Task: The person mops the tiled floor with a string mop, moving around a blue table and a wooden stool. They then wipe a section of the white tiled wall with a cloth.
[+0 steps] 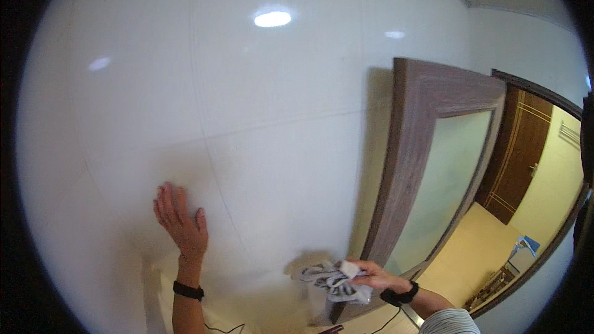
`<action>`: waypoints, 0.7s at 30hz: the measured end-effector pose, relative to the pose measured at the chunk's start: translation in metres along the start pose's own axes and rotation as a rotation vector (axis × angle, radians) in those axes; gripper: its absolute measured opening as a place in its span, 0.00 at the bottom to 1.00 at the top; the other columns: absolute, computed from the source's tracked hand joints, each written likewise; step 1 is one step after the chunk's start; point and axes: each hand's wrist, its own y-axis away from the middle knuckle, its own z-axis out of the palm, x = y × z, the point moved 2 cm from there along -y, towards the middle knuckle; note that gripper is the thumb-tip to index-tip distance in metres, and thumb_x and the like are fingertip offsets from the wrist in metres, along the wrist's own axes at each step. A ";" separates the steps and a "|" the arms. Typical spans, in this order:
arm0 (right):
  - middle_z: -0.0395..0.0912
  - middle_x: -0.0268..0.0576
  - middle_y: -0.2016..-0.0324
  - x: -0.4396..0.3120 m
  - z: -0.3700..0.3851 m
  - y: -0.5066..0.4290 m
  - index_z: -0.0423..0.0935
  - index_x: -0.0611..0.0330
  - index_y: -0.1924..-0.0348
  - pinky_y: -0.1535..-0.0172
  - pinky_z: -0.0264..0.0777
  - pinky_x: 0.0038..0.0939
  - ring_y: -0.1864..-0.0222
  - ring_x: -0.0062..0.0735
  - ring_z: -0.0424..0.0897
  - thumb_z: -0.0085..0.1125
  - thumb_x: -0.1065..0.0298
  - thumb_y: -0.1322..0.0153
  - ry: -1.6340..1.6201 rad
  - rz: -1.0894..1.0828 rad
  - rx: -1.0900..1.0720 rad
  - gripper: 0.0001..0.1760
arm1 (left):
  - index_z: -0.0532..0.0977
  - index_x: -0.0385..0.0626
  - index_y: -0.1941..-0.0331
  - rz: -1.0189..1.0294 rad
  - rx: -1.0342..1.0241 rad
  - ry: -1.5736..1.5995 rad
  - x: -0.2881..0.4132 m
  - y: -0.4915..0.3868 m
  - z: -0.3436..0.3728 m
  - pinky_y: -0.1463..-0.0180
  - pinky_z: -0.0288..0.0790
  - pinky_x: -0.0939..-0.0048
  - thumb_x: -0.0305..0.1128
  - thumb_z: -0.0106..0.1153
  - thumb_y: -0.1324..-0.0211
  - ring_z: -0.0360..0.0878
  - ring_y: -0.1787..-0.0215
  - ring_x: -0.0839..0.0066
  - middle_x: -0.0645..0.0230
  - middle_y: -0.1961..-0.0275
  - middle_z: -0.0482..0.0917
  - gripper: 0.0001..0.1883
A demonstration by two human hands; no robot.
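Note:
My left hand (183, 225) is raised in front of the white tiled wall (278, 162), empty, its fingers spread and pointing up. Whether its palm touches the tiles I cannot tell. Lower right, my right hand (376, 276) grips a crumpled grey-and-white cloth (336, 283) between thumb and fingers. The cloth casts a shadow on the wall beside it. A dark band sits on each wrist.
A wooden door (410, 157) with a frosted glass panel (448, 185) stands ajar close to my right hand. Through the doorway are a dark brown door (519, 153) and a blue object (526, 243) near the floor. Thin dark cables (227, 330) hang below my wrists.

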 end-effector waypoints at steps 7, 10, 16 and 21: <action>0.79 0.35 0.57 -0.069 -0.111 0.139 0.70 0.58 0.42 0.52 0.75 0.30 0.58 0.26 0.79 0.59 0.76 0.31 -0.081 -0.191 0.769 0.23 | 0.57 0.42 0.32 0.026 -0.019 -0.011 -0.015 -0.010 -0.007 0.28 0.42 0.38 0.46 0.39 0.31 0.48 0.25 0.49 0.51 0.28 0.55 0.29; 0.76 0.39 0.52 -0.122 -0.144 0.182 0.70 0.61 0.43 0.50 0.74 0.33 0.53 0.30 0.77 0.61 0.69 0.31 -0.123 -0.508 1.021 0.24 | 0.57 0.42 0.32 0.034 -0.039 0.005 -0.021 -0.004 -0.011 0.28 0.42 0.37 0.45 0.40 0.32 0.49 0.26 0.49 0.50 0.28 0.55 0.29; 0.71 0.49 0.43 -0.296 -0.175 0.187 0.61 0.62 0.35 0.43 0.74 0.43 0.44 0.40 0.75 0.50 0.63 0.25 0.039 -0.846 1.065 0.26 | 0.59 0.43 0.33 0.028 -0.057 0.031 -0.025 -0.007 -0.025 0.28 0.42 0.36 0.44 0.41 0.33 0.50 0.26 0.48 0.50 0.29 0.56 0.28; 0.71 0.46 0.44 -0.431 -0.153 0.123 0.61 0.60 0.36 0.44 0.74 0.39 0.43 0.37 0.74 0.43 0.65 0.23 0.047 -1.037 0.986 0.23 | 0.59 0.43 0.33 0.042 -0.045 0.040 -0.028 -0.008 -0.038 0.28 0.42 0.37 0.44 0.40 0.32 0.50 0.26 0.48 0.50 0.29 0.57 0.27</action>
